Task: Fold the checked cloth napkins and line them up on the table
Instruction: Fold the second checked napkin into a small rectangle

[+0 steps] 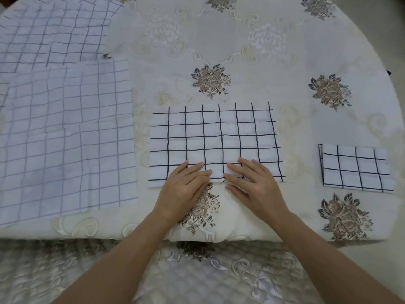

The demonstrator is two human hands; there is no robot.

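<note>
Both hands are lying flat with fingers spread out, gripping nothing. The left hand and the right hand are pressing on the near edge of a half-folded napkin in the middle of the table. A small folded napkin is sitting at 3 o'clock from it. Unfolded napkins are lying in a pile at 9 o'clock.
</note>
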